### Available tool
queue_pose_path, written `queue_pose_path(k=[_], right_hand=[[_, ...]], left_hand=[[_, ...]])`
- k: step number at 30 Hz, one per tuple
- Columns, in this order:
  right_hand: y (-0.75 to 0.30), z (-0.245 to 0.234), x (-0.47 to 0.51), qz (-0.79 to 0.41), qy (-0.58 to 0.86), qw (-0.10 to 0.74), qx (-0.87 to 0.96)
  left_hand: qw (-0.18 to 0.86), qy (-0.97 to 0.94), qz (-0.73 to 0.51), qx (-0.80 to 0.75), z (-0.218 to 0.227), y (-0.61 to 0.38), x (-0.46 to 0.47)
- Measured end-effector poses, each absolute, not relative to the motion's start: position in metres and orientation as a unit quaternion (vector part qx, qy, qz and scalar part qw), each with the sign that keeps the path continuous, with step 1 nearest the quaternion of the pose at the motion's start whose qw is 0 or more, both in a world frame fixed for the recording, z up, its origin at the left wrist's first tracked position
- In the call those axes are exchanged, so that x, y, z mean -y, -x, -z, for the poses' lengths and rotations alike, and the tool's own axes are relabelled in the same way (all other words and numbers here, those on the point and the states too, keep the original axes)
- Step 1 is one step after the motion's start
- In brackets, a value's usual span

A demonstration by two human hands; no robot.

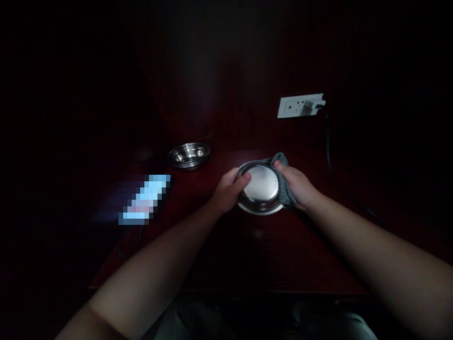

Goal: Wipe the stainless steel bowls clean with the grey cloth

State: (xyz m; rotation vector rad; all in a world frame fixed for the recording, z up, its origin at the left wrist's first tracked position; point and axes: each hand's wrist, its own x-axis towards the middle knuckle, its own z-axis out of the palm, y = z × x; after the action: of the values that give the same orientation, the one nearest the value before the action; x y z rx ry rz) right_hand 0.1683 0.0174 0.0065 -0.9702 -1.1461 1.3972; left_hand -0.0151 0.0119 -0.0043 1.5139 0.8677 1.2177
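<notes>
A shiny steel bowl is held between my two hands above the dark red table, its flat base facing up toward me. My left hand grips the left rim, the thumb lying over the bowl's side. On the right, a grey-green cloth is folded over the rim, and my right hand is closed on the cloth and the bowl's edge through it. The fingers of both hands under the bowl are hidden.
Nested steel bowls stand at the back left of the table. A lit, pixelated screen lies to the left with a thin cable near it. A white wall socket holds a plug, and a dark cable hangs down at the right.
</notes>
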Motion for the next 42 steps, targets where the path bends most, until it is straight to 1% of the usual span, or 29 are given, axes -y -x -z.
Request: queue_pose_path(k=[7, 15, 32, 36, 38, 40, 42], right_hand=[[-0.169, -0.006, -0.018, -0.578, 0.407, 0.514, 0.487], [-0.168, -0.007, -0.016, -0.587, 0.404, 0.502, 0.491], [-0.168, -0.006, -0.015, -0.562, 0.418, 0.499, 0.511], [-0.168, -0.006, -0.014, -0.512, 0.419, 0.535, 0.526], [-0.167, -0.007, -0.014, -0.491, 0.414, 0.562, 0.521], [-0.166, -0.009, -0.014, -0.483, 0.404, 0.591, 0.504], [-0.166, -0.01, -0.015, -0.473, 0.394, 0.622, 0.484]], left_hand=[[0.471, -0.633, -0.499, -0.359, 0.003, 0.015, -0.011], [0.475, -0.635, -0.495, -0.356, 0.001, 0.015, -0.01], [0.478, -0.633, -0.497, -0.353, 0.002, 0.015, -0.01], [0.448, -0.635, -0.509, -0.369, 0.005, 0.014, -0.013], [0.451, -0.616, -0.524, -0.379, 0.007, 0.013, -0.014], [0.484, -0.585, -0.53, -0.378, 0.01, 0.011, -0.014], [0.542, -0.549, -0.518, -0.369, 0.012, 0.009, -0.014]])
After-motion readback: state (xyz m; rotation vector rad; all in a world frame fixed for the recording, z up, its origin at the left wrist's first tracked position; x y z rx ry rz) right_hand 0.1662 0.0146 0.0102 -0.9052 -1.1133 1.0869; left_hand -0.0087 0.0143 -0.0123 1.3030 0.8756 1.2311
